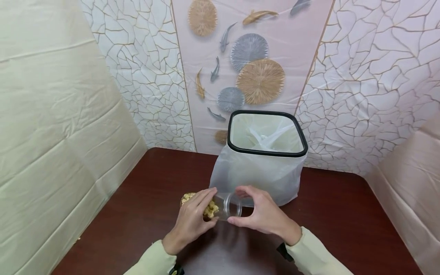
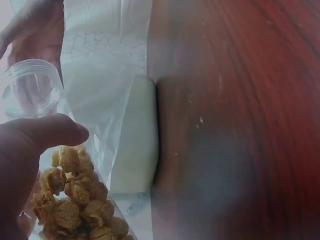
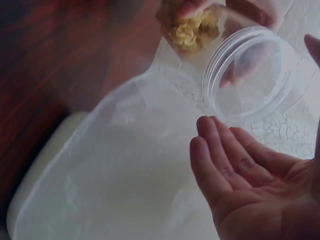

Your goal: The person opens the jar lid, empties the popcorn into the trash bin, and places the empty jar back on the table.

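My left hand (image 1: pixel 191 218) grips a clear plastic jar (image 1: pixel 221 205) around its body, and the jar lies on its side in the air. Golden popcorn (image 2: pixel 75 205) fills its bottom end, on the left. The threaded mouth (image 3: pixel 250 75) faces right and has no lid on it. Just beyond the mouth is my right hand (image 1: pixel 264 214), its thumb and fingers spread apart. In the right wrist view those fingers (image 3: pixel 240 165) are extended close to the jar's rim and hold nothing.
A pale bin with a black rim (image 1: pixel 268 153) stands behind the hands, lined with a whitish plastic bag (image 1: pixel 258 173). The dark red-brown table (image 1: pixel 154 198) lies below. Small crumbs (image 2: pixel 200 120) dot its surface. Patterned and cream cloth walls (image 1: pixel 371 95) enclose the back and sides.
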Motion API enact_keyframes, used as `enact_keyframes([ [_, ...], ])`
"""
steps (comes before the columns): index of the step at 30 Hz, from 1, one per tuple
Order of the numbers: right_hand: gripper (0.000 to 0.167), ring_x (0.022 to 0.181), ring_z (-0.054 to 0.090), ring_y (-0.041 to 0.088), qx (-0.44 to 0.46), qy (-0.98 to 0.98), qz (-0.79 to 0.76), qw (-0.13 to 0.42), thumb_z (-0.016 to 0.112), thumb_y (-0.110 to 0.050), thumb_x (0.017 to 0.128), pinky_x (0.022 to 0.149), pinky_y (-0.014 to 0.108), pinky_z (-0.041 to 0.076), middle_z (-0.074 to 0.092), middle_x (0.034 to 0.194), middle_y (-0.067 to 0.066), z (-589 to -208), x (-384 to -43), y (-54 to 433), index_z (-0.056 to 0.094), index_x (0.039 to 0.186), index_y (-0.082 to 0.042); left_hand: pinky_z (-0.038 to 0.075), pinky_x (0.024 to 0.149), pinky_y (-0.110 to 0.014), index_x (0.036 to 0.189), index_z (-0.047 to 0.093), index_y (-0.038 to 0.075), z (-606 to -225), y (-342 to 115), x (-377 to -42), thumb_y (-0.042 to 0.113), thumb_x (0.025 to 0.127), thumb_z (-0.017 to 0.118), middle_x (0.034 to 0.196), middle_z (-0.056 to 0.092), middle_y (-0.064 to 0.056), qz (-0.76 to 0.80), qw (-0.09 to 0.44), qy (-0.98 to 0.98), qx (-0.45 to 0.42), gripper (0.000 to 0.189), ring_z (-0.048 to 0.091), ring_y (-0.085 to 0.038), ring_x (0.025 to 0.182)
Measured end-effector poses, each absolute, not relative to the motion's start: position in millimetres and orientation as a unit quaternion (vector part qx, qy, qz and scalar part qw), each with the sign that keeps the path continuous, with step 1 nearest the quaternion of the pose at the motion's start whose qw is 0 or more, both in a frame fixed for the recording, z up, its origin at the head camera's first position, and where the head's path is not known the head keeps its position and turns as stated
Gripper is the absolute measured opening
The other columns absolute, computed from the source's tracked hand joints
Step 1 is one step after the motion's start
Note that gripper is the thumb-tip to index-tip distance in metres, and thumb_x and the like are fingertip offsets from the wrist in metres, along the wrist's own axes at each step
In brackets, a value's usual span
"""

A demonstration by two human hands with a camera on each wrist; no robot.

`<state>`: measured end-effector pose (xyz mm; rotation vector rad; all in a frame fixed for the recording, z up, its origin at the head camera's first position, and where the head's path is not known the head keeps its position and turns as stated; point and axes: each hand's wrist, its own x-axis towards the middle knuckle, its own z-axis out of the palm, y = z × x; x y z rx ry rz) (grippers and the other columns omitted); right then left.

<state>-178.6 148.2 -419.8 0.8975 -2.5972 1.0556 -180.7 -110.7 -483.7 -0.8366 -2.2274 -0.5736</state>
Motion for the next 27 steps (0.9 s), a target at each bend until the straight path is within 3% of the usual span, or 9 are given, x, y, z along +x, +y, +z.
enact_keyframes([
  [10, 0.063, 0.093, 0.072, 0.013, 0.289, -0.882, 0.347, 0.13, 0.093, -0.044, 0.075, 0.084, 0.033, 0.063, 0.074, 0.106, 0.001, -430.4, -178.4, 139.0, 0.068, 0.122, -0.011, 0.059, 0.102, -0.04, 0.136, 0.067, 0.001, -489.7, -109.7, -183.9, 0.02, 0.056, 0.102, 0.134, 0.073, -0.01, -0.172, 0.401, -0.839, -0.325, 0.089, 0.072, -0.027, 0.12],
  [18, 0.055, 0.085, 0.069, 0.012, 0.312, -0.866, 0.346, 0.18, 0.094, -0.035, 0.07, 0.077, 0.031, 0.062, 0.072, 0.095, -0.002, -433.2, -176.9, 144.9, 0.07, 0.114, -0.012, 0.062, 0.095, -0.035, 0.13, 0.071, 0.008, -482.8, -101.2, -181.3, 0.024, 0.054, 0.101, 0.126, 0.076, -0.005, -0.164, 0.398, -0.844, -0.319, 0.083, 0.075, -0.023, 0.113],
  [27, 0.062, 0.085, 0.069, 0.011, 0.343, -0.852, 0.339, 0.206, 0.097, -0.035, 0.065, 0.076, 0.034, 0.061, 0.071, 0.095, -0.005, -435.8, -176.0, 157.6, 0.07, 0.117, -0.014, 0.064, 0.084, -0.031, 0.124, 0.072, 0.014, -479.0, -92.7, -180.9, 0.028, 0.05, 0.1, 0.119, 0.078, -0.001, -0.183, 0.38, -0.848, -0.321, 0.08, 0.076, -0.017, 0.107],
])
